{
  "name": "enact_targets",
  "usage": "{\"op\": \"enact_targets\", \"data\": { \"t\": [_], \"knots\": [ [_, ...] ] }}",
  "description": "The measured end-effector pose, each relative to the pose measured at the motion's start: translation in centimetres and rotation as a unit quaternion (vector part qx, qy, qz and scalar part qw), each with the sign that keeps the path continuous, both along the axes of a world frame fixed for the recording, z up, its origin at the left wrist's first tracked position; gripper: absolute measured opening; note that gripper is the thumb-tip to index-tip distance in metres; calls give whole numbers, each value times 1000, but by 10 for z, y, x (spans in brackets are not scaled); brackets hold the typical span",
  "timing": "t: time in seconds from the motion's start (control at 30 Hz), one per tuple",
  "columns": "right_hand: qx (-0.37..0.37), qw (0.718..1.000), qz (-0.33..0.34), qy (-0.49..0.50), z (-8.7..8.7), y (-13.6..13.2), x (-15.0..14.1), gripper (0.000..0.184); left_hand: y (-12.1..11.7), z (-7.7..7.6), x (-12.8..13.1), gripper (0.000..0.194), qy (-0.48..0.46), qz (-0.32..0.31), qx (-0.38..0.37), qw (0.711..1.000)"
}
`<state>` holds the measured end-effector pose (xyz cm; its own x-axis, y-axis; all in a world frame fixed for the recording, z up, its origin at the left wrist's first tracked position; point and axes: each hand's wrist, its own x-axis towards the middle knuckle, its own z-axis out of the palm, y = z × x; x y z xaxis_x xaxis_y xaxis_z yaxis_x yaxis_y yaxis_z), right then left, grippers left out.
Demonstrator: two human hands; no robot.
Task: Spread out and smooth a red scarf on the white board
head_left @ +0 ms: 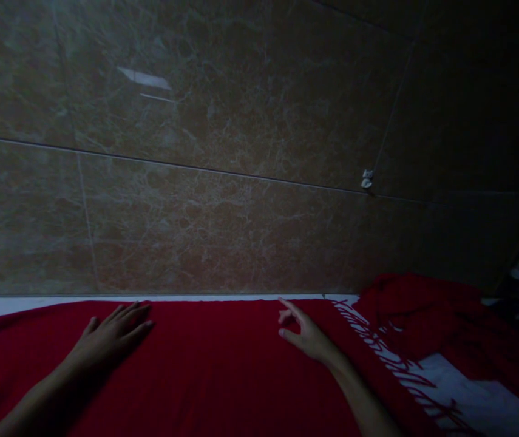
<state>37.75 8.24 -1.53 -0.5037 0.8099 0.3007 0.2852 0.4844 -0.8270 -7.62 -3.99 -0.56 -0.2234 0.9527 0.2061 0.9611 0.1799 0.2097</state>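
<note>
Red cloth (213, 370) lies spread below your left hand (111, 335), open and flat, and right hand (308, 337), loosely open and empty; uneven pressure could ruck it, or a tug snag its wavy edge (380, 352) on the heap (427, 315)

Cloth (223, 364) is spread across the front, on table (22, 303); a strip of table is seen btwn its far edge & the tiles (223, 224) behind. Left hand (116, 331) is laid on cloth, L of ctr, nr far edge. Right hand (305, 335) is held at cloth's far edge, R of ctr; contact can't be told. Fringe (384, 358) is set along cloth's R edge, w/ heaped fabric (427, 312) just beside it, far R. Small fitting (367, 178) is placed on tile seam, behind & R of right hand.
</note>
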Motion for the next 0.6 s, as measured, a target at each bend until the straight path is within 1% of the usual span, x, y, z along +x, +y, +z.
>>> {"op": "enact_targets", "data": {
  "t": [0.07, 0.1, 0.17, 0.27, 0.37, 0.53, 0.6],
  "knots": [
    [5, 1000, -20, -5, 1, 1, -2, 64, -1, 5, 4, 72, -6, 18, -39, 999],
    [-1, 1000, -18, -5, 1, 1, -4, 61, -2, 7, 6, 73, -9, 25, -57, 998],
    [-13, 1000, 1, -9, 2, 0, -6, 59, -3, 10, 8, 73, -9, 24, -62, 998],
    [-16, 999, 18, -26, 1, -4, -9, 60, -2, 9, 7, 69, -7, 23, -51, 998],
    [9, 1000, -4, -14, 1, -5, -9, 60, -1, 4, 3, 68, -5, 17, -39, 999],
    [68, 997, -46, -7, 3, -4, -12, 38, 0, 0, -1, 69, -8, 20, -30, 999],
    [102, 993, -59, -1, 6, -3, -13, 34, 0, -1, -2, 70, -10, 19, -34, 999]
  ]
}}
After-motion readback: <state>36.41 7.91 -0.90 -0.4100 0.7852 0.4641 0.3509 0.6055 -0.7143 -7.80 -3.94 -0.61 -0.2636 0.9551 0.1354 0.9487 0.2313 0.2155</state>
